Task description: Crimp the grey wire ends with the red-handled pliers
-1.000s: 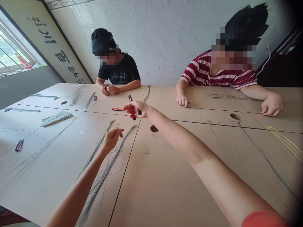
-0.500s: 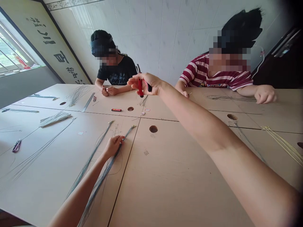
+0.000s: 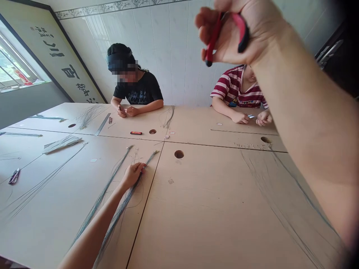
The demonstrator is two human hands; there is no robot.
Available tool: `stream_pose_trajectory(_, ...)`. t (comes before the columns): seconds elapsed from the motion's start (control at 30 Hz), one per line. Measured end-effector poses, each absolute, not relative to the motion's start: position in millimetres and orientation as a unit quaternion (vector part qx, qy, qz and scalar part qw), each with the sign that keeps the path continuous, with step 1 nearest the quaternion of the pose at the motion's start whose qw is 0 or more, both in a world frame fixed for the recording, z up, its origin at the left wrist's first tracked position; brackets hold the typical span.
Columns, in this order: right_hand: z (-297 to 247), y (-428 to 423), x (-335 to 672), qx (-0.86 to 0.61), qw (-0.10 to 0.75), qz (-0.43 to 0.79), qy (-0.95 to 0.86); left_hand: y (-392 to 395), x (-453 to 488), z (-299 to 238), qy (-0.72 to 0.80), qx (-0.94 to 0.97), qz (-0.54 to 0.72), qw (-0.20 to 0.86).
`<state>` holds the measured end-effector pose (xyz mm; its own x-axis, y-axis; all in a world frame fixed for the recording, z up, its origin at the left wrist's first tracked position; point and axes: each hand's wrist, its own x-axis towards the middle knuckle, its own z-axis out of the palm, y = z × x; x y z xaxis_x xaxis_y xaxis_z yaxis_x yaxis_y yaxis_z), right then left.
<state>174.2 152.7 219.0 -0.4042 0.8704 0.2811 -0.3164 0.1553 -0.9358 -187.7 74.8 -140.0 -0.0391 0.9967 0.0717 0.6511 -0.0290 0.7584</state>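
My right hand (image 3: 241,30) is raised high near the camera, fingers closed around red-handled pliers (image 3: 213,37). My left hand (image 3: 133,173) rests on the table with its fingers curled over a long bundle of thin grey wires (image 3: 117,213) that runs toward me. A second wire bundle (image 3: 106,186) lies just to its left, parallel. Both bundles end in small metal tips near the table's middle.
Two other people sit across the beige table (image 3: 210,209), one in a black shirt (image 3: 138,89), one in a red striped shirt (image 3: 237,87), each handling small parts. A red-black tool (image 3: 136,133), a metal ruler (image 3: 100,124), round holes (image 3: 178,154) and more wire bundles lie about.
My right hand has lifted the pliers from table height up to the top of the view. My left hand dropped onto the wire bundle and stayed there.
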Motion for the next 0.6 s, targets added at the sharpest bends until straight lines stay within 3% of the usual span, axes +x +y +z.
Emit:
stream_pose_trajectory(0.13,226,127,215,-0.256,0.533,0.553,-0.588,75,-186,-139,0.641,0.632,0.338,0.274)
stream_pose_trajectory(0.27,200,101,239,-0.352,0.499,0.520,-0.597,72,-182,-127,0.637,0.620,0.352,0.295)
stream_pose_trajectory(0.6,80,67,244,-0.342,0.400,0.707,-0.472,58,-177,-63,0.633,0.622,0.408,0.214)
